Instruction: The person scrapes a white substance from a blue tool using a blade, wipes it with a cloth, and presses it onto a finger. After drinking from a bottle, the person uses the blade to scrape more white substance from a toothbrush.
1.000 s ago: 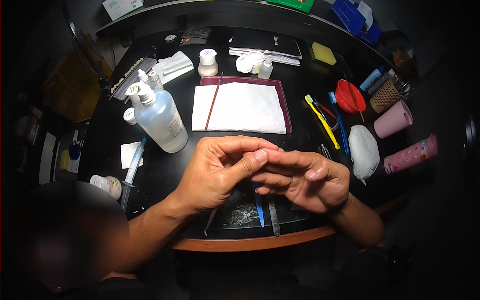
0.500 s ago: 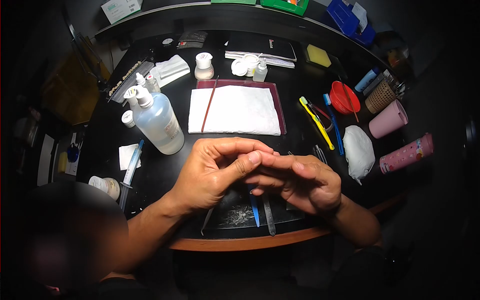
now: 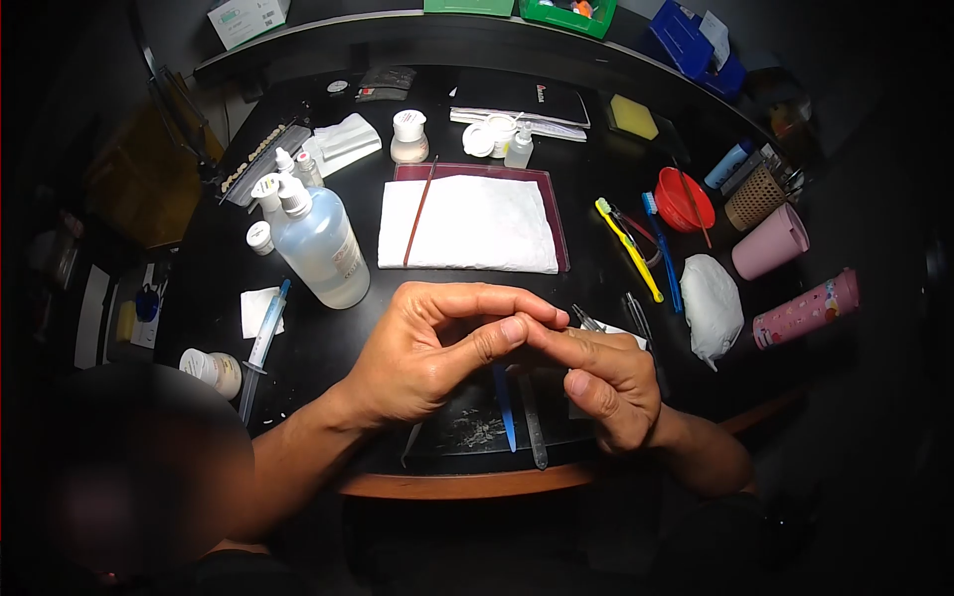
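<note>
My left hand (image 3: pixel 422 348) is closed in a pinch, its thumb and index finger around the index fingertip of my right hand (image 3: pixel 606 382). Any small thing between those fingertips is hidden. The right index finger stretches left into the pinch, and the right thumb stands apart from it. Below the hands, a blue-handled tool (image 3: pixel 506 412) and a grey spatula (image 3: pixel 535 427) lie on the dark tabletop, beside pale scrapings (image 3: pixel 477 437). Just beyond the hands is a folded white towel (image 3: pixel 477 223) with a thin red-brown brush (image 3: pixel 419 214) across it.
A large clear bottle (image 3: pixel 323 248) and a syringe (image 3: pixel 266 343) are on the left. Rightward are yellow (image 3: pixel 629 248) and blue toothbrushes (image 3: pixel 663 253), a red bowl (image 3: pixel 684 199), a white lump (image 3: pixel 713 308) and pink cups (image 3: pixel 770 243). The wooden front edge (image 3: pixel 477 482) curves below.
My right hand has turned, its thumb dropping away from the index finger and its other fingers folding from sight. My left hand's pinch has shifted slightly right and down.
</note>
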